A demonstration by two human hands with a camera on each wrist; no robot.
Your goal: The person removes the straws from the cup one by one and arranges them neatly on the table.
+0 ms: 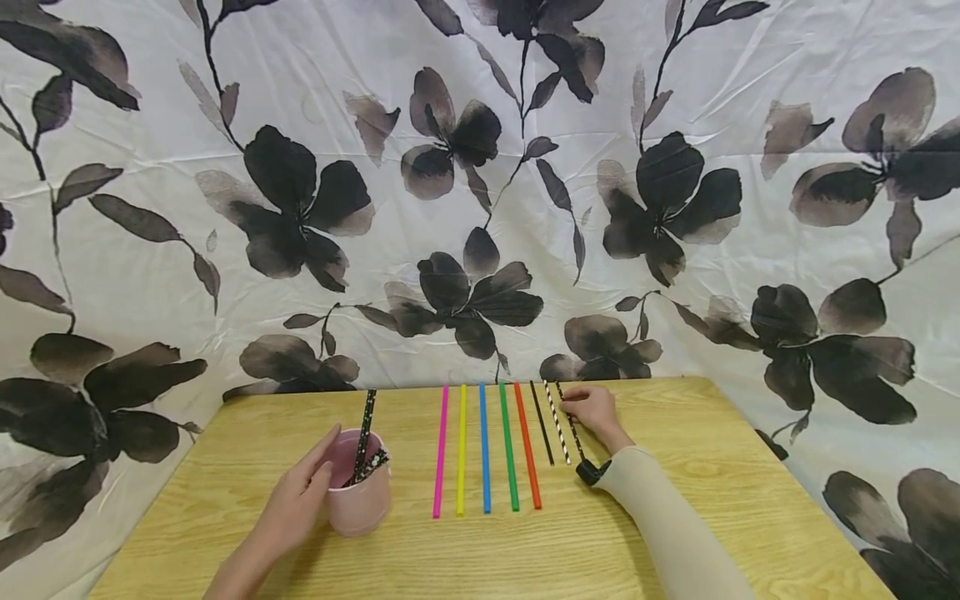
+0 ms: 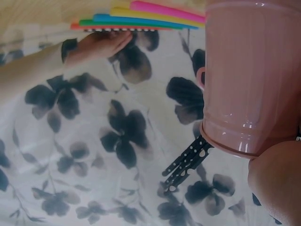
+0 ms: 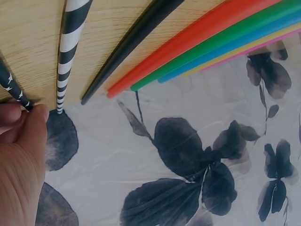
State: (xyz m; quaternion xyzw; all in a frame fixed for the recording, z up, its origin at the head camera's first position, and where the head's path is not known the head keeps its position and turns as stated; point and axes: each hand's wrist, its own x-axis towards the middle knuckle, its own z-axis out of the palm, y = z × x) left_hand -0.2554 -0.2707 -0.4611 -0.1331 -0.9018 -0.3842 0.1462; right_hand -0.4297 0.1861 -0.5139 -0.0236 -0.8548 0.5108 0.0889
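**Pink cup (image 1: 360, 510) gripped at left, star-patterned straw (image 3: 11, 87) pinched at right**

On the bench (image 1: 420, 571), the left hand (image 1: 291, 502) has its fingers around the cup's left side; black patterned straws (image 1: 365, 433) lean inside. Next, spaced apart, lie a pink straw (image 1: 441, 450), yellow straw (image 1: 461, 450), blue straw (image 1: 485, 450), green straw (image 1: 509, 450), red straw (image 1: 528, 450), thin black straw (image 1: 542, 423) and striped straw (image 1: 557, 422). Rightmost, just beside it, the star-patterned straw has its far end between the right hand's (image 1: 596, 415) fingers.

1. Head: looked forward and down past the tabletop's (image 1: 450, 562) far edge.
2. Left wrist: faced the cup (image 2: 254, 75) up close, upside down.
3. Right wrist: sat closest to the straws (image 3: 188, 44), which all views shared.
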